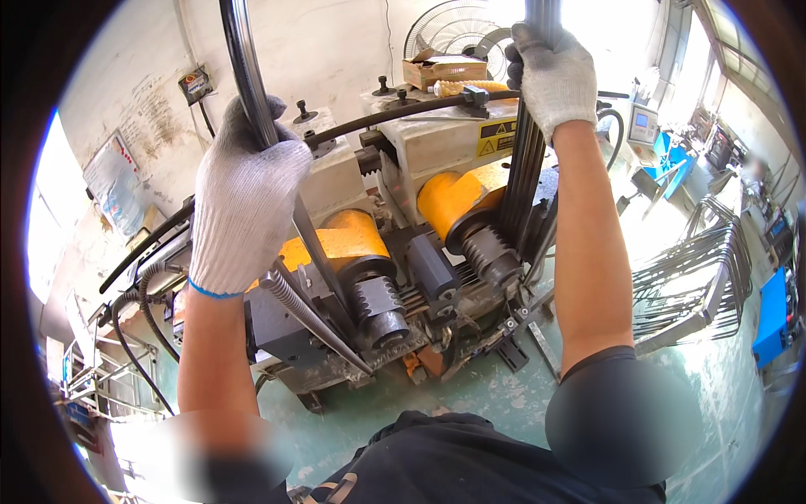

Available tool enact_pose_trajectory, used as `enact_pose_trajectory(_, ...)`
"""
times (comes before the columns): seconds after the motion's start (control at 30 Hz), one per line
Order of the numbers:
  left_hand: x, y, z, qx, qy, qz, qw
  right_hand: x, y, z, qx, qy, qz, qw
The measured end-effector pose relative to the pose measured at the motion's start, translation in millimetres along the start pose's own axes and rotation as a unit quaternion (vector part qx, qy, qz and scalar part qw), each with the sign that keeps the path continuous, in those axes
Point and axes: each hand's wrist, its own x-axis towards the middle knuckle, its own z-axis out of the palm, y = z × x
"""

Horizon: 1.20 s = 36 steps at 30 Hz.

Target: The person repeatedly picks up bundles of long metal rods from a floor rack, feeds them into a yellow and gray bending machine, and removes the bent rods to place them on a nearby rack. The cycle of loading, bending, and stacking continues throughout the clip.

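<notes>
My left hand (248,193), in a white knit glove with grey fingers, is closed around a dark metal rod (241,55) that slants down toward the machine. In a matching glove, my right hand (558,80) grips a bundle of long dark metal rods (522,160), held nearly upright. Below and between my hands stands a two-headed machine with a left yellow guard (357,233) and a right yellow guard (441,202). A toothed dark roller (378,298) sticks out under the left guard, and another toothed roller (489,252) under the right one.
A black hose (395,113) arches across the machine top. Behind it are an open cardboard box (445,69) and a large fan (453,29). On the right, a rack (701,307) carries many bent dark rods. A grey control box (642,122) stands beyond my right arm.
</notes>
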Motion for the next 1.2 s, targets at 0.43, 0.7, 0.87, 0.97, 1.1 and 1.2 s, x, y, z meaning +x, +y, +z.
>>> enact_pose_trajectory(0.43, 6, 9, -19, -0.040, 0.011, -0.028, 0.999, -2, 6, -3, 0.091, 0.003, -0.002, 0.996)
enact_pose_trajectory(0.7, 6, -20, -33, 0.037, -0.017, 0.003, 0.999, -44, 41, 8, -0.135, 0.063, 0.018, 0.989)
enact_pose_trajectory(0.87, 8, -26, -47, 0.044, -0.055, 0.049, 0.996, -214, 97, -23, 0.017, 0.132, -0.220, 0.966)
enact_pose_trajectory(0.97, 8, -28, -48, 0.079, -0.060, 0.045, 0.994, -340, 150, -16, 0.198, 0.053, 0.102, 0.973)
enact_pose_trajectory(1.1, 3, -29, -56, 0.060, -0.075, 0.008, 0.995, -397, 209, 8, 0.181, -0.054, 0.362, 0.913)
enact_pose_trajectory(1.2, 4, -30, -60, 0.061, -0.087, 0.033, 0.994, -380, 247, 26, 0.341, -0.062, 0.483, 0.804)
